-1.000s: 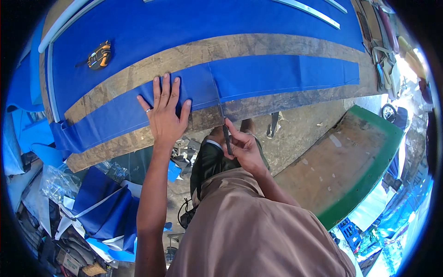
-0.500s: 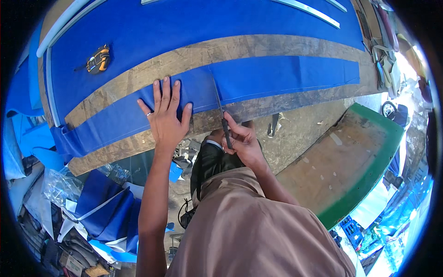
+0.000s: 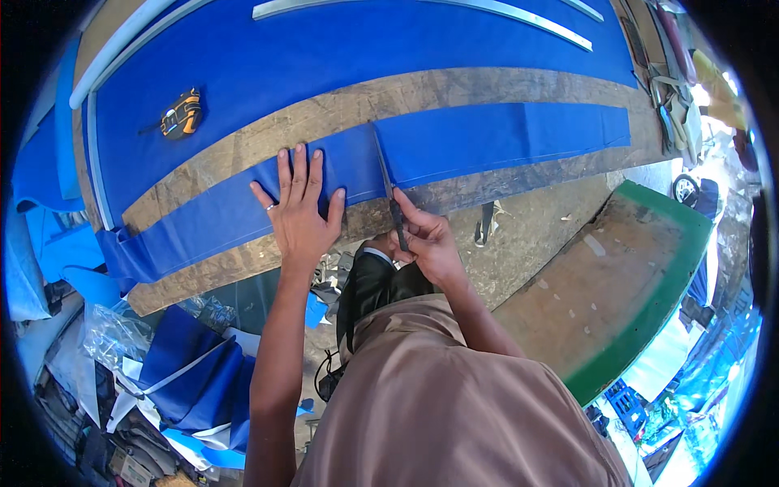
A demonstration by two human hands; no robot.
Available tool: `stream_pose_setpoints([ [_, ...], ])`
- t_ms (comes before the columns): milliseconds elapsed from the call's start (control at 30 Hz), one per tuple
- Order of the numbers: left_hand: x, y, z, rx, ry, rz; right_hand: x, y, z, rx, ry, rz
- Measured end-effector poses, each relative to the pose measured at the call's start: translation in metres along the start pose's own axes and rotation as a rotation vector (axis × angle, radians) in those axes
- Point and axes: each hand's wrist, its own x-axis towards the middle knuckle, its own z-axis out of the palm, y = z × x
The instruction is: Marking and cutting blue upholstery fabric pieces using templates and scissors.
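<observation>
A long blue sheet-material strip (image 3: 487,140) lies across the wooden table (image 3: 341,101). My left hand (image 3: 304,217) is spread flat on it, fingers apart, pressing it near its middle and holding nothing. Right of that, at the table's near edge, my right hand (image 3: 428,243) is closed round the black handle of a long, narrow-bladed cutting tool (image 3: 385,166). Its blade points away from me and crosses the strip. I cannot tell whether it is a knife or scissors seen edge-on. At the left end, the strip is folded over.
Beyond the strip lies a larger blue sheet (image 3: 349,53), with a black and orange tape measure (image 3: 182,114) and a pale metal bar (image 3: 519,15) on it. A green-edged board (image 3: 629,325) stands at right. Blue material scraps (image 3: 195,365) are heaped at lower left.
The view has shifted slightly, so the table sits a little lower and further right. Both hands keep their places on the strip and the tool; little else differs.
</observation>
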Motion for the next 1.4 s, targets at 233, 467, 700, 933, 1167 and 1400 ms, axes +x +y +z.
stream_pose_setpoints([
  [233,-0.005,0.000,-0.001,0.052,0.181,0.085,-0.035,-0.044,0.003,-0.138,-0.153,-0.319],
  [467,-0.041,0.075,0.014,-0.036,0.235,0.234,-0.071,-0.153,-0.044,-0.709,0.098,-0.580],
  [700,-0.020,0.137,0.028,-0.217,0.326,-0.460,-0.007,-0.211,-0.076,-0.942,-0.040,-0.374],
  [933,-0.006,0.162,0.041,-0.412,0.535,-0.695,0.034,-0.251,-0.100,-1.133,-0.430,-0.214],
  [1167,0.002,0.189,0.032,-1.092,0.731,-0.704,0.028,-0.299,-0.130,-0.775,-0.824,0.266],
  [1400,0.007,0.225,-0.010,-1.267,0.651,-0.638,0.042,-0.326,-0.157,-0.490,-0.934,0.634],
])
